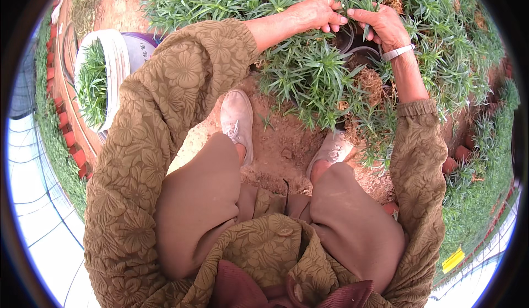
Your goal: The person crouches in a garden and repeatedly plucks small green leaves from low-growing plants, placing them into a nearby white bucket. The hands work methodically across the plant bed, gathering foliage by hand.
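Observation:
Dense green leafy plants with narrow pointed leaves fill the upper part of the view. My left hand is among them, its thumb and fingers pinched together; what lies between them is too small to tell. Just to its right, my right hand, with a pale band on the wrist, grips a green leafy shoot. The two thumbs are close to each other. Below the hands show the rims of dark plastic pots. A clump of brown dried leaves lies below my right hand.
A white plastic bucket holding cut green shoots lies tilted at the left. My shoes stand on reddish soil by the plants. Further rows of plants with red pots run along both sides. A yellow card is at lower right.

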{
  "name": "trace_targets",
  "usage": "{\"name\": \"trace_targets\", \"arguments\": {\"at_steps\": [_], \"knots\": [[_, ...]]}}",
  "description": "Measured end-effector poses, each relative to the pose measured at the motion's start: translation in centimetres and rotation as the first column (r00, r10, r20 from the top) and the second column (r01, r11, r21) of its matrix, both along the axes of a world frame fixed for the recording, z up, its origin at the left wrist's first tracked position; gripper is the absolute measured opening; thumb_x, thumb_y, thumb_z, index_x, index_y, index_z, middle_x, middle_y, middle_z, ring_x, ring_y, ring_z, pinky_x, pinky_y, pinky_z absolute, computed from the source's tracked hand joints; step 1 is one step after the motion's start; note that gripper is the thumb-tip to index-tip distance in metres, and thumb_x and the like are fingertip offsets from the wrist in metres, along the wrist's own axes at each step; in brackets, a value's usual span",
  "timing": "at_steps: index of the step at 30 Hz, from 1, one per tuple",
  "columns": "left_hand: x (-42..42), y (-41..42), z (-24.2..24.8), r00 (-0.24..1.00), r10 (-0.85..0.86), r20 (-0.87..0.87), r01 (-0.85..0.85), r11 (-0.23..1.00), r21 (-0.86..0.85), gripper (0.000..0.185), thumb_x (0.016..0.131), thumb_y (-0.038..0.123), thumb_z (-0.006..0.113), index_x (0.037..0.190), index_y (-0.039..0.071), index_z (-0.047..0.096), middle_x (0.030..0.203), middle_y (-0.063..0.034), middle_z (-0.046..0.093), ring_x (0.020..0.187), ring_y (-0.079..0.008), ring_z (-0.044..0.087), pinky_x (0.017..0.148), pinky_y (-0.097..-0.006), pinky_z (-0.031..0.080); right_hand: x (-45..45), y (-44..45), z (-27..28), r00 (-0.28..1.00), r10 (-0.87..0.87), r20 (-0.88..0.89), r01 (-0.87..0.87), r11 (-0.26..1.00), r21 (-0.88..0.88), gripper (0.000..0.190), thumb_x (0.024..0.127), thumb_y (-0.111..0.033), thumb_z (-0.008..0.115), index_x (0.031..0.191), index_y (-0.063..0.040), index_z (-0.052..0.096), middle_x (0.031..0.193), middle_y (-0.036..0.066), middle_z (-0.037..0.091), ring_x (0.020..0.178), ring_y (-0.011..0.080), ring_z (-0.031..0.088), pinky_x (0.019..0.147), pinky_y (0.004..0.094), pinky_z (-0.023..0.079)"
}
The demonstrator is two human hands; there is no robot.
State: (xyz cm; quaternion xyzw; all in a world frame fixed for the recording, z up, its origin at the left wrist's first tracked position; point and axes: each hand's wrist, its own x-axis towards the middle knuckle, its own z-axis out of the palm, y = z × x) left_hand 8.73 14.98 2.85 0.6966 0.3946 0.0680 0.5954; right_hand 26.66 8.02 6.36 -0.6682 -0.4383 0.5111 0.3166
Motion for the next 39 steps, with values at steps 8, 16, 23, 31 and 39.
{"name": "trace_targets", "arguments": {"at_steps": [8,16,23,31,39], "knots": [[0.8,0.2,0.4,0.987,0.035,-0.156,-0.033,0.999,0.018,0.017,0.08,0.022,0.071,0.087,0.006,0.07,0.07,-0.0009,0.069,0.053,-0.0072,0.057,0.052,-0.0234,0.046,-3.9,-3.2,-1.1,0.749,-0.217,0.626,-0.363,0.656,0.662,0.024,0.074,-0.021,0.074,0.081,-0.007,0.056,0.062,0.008,0.058,0.053,0.0243,0.06,0.048,0.0327,0.048],[-1.2,0.5,0.9,0.999,0.029,0.02,-0.025,0.985,-0.17,0.023,0.083,0.021,0.069,0.1,0.006,0.066,0.075,0.003,0.069,0.054,-0.0035,0.054,0.048,-0.0203,0.042,-2.8,-4.1,0.7,0.929,-0.283,-0.238,0.326,0.93,0.17,0.021,0.079,-0.018,0.069,0.092,-0.004,0.062,0.08,0.005,0.069,0.051,0.0062,0.054,0.046,0.0209,0.042],[-1.5,-0.5,2.6,1.0,0.019,-0.015,-0.019,0.999,-0.027,0.027,0.083,0.017,0.068,0.105,0.003,0.065,0.081,-0.0021,0.071,0.061,-0.0067,0.06,0.058,-0.0243,0.05,-1.0,-3.4,1.6,0.853,-0.26,-0.453,0.337,0.936,0.098,0.021,0.08,-0.013,0.062,0.095,0.002,0.06,0.083,0.009,0.066,0.064,0.0138,0.066,0.038,0.0187,0.032],[-3.0,-1.3,4.6,0.933,0.272,0.234,-0.266,0.962,-0.059,0.03,0.088,0.013,0.062,0.116,0.004,0.062,0.086,-0.0027,0.069,0.067,-0.0065,0.06,0.061,-0.021,0.051,-2.0,-1.2,4.4,0.928,-0.227,-0.295,0.286,0.942,0.175,0.026,0.079,-0.025,0.073,0.085,0.0,0.066,0.072,0.006,0.066,0.06,0.0128,0.065,0.038,0.02,0.034],[-1.1,-0.4,4.8,0.946,0.277,0.166,-0.256,0.957,-0.138,0.038,0.089,0.017,0.061,0.124,0.003,0.056,0.082,-0.0033,0.068,0.065,-0.0076,0.061,0.055,-0.0203,0.048,-2.9,0.6,4.1,0.929,-0.329,-0.166,0.359,0.91,0.206,0.019,0.075,-0.023,0.075,0.079,-0.006,0.067,0.057,-0.001,0.057,0.042,0.0059,0.046,0.039,0.0213,0.027]]}}
